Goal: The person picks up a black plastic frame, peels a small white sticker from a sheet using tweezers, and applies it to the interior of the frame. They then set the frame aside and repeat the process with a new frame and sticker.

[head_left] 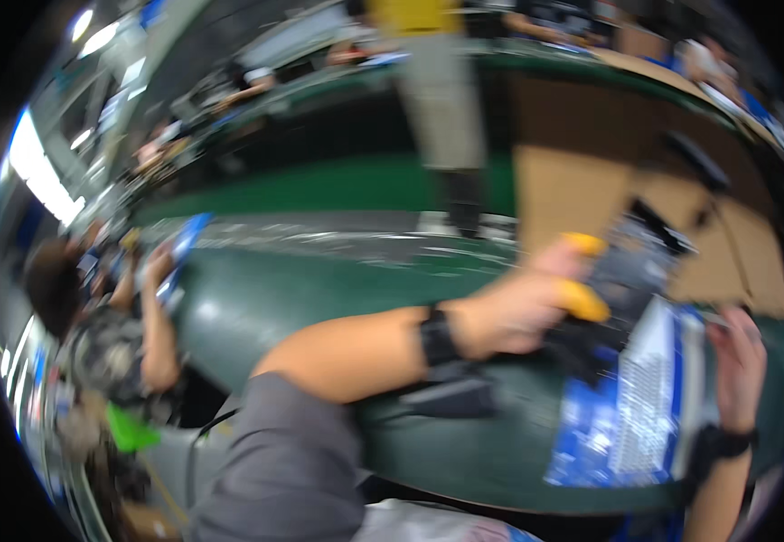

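Observation:
Yellow covers sit on the thumb and a finger of my left hand [523, 307], which reaches across the table and is closed on a dark, partly see-through bundle [629, 275]. Motion blur hides what exactly the bundle is; black pieces hang below it. Under and beside it is a blue and white plastic bag [649, 397] with small print. At that bag's upper right edge, my right hand [740, 361] has its fingers pinched together, seemingly on the bag's edge. Both my wrists wear black bands.
A dark grey block with a cable [450, 397] lies on the green table [319, 280] under my left forearm. Brown cardboard [582, 190] with a black corded object [694, 161] is beyond. At left, a co-worker [107, 339] lifts a blue packet [184, 248]. More people sit farther back.

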A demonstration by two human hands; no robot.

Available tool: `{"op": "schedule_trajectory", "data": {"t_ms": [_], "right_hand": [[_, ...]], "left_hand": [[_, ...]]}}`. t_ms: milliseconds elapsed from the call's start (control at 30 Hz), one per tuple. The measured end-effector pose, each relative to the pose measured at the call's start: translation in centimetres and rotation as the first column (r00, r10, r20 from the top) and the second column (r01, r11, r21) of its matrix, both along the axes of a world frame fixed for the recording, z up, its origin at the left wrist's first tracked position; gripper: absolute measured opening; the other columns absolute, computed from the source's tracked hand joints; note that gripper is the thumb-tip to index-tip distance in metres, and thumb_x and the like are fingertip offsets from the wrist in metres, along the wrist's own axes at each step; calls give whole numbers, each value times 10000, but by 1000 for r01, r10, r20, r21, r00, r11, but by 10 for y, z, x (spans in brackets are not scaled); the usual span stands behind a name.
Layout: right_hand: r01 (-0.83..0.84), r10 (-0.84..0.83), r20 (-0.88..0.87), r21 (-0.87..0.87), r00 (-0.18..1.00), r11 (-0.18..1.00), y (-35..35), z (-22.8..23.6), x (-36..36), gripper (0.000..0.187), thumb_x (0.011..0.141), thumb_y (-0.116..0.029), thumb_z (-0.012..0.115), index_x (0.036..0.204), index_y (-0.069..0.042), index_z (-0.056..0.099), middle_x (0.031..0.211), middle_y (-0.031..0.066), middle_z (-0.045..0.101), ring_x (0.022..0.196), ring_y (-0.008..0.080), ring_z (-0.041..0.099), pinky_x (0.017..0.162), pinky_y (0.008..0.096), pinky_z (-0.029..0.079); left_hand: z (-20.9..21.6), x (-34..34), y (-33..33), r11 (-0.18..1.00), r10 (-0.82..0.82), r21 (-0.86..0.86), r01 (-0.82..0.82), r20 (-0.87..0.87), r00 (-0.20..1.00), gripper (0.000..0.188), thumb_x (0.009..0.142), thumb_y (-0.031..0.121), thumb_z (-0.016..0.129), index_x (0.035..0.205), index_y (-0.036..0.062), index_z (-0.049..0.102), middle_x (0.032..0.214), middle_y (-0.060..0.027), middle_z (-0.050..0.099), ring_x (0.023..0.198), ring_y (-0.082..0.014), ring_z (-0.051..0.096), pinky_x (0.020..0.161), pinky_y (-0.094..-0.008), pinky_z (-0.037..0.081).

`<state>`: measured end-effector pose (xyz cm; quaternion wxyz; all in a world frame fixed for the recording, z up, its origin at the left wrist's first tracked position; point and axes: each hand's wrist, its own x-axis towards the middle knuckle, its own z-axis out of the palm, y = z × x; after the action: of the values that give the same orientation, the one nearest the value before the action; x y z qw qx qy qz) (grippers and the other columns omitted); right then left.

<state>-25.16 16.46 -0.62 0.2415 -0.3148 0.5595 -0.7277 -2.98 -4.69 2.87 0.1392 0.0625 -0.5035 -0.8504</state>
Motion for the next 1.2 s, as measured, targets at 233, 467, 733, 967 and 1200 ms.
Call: {"op": "schedule_trajectory", "data": {"t_ms": [233,467,733,967,1200], "right_hand": [[-373,374,117,-34,920,927,1,-30,6,285,871,-183,426,1068,21,458,987,82,508,879,125,466,817,239,350],[-228,222,144,28,964,973,-8,-11,48,257,852,-189,445,990,23,495,958,115,536,900,211,474,831,337,343],[94,-42,-179,292,983,952,-32,32,64,309,867,-144,427,1083,76,429,1042,192,513,892,247,517,817,337,395],[-29,26,-43,-58,999,998,-34,22,19,320,871,-121,406,1132,62,387,1165,168,424,1050,140,450,924,224,337],[-195,193,105,14,976,981,-44,3,67,221,847,-94,454,1035,21,447,962,125,518,776,73,535,694,174,455]], "left_hand": [[-22,6,-10,976,-26,212,54,-134,991,594,662,-107,530,1182,-14,257,1053,-119,513,916,-156,531,770,-254,441],[-46,-11,-5,949,-97,294,114,-72,993,521,648,-135,462,1134,12,342,1052,-101,486,965,-168,487,768,-239,422],[-39,-6,-9,982,28,191,-6,-109,994,518,683,-107,432,1170,23,315,1140,-97,436,1005,-141,461,765,-228,418],[-9,7,-14,985,124,145,-95,-212,969,560,672,-71,487,1182,9,269,1149,-98,394,972,-145,464,760,-235,422],[2,7,-21,960,277,110,-258,-223,935,455,794,124,569,1149,24,302,1032,-85,475,927,-115,478,761,-245,428]]}}
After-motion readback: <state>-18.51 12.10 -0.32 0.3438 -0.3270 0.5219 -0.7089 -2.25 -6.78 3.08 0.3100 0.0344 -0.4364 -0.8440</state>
